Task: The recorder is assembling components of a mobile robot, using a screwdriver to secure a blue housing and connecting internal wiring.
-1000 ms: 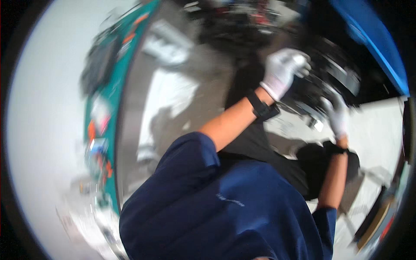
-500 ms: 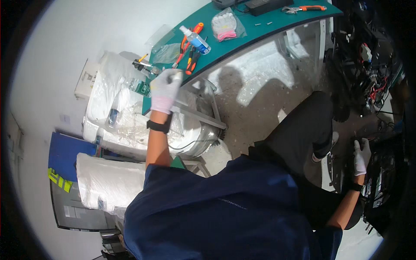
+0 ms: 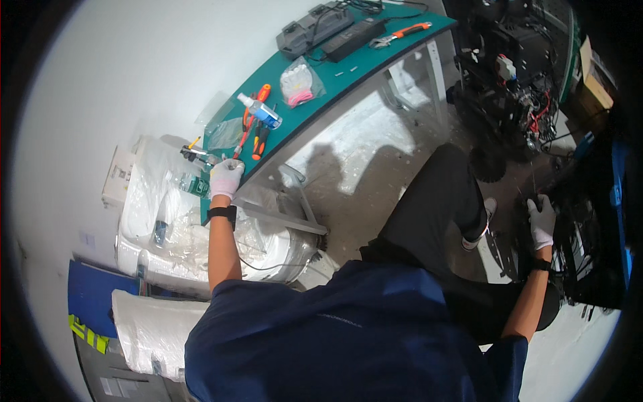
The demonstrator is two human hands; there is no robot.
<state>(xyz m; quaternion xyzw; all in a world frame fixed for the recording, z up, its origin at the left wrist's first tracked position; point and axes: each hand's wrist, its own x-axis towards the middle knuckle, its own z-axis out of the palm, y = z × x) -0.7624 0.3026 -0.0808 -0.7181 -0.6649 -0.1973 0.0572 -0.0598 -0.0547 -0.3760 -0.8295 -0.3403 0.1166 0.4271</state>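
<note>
The place appears to be a workshop: a long, green-topped workbench with pale metal legs runs along the white wall on the left, bearing hand tools with black-and-orange handles at its near end and a silver adjustable wrench with an orange handle toward its far end. At the far right stands a black machine assembly with exposed red and black wiring, near an opened brown cardboard box. Bulky white forms wrapped in clear plastic film fill the near left.
</note>
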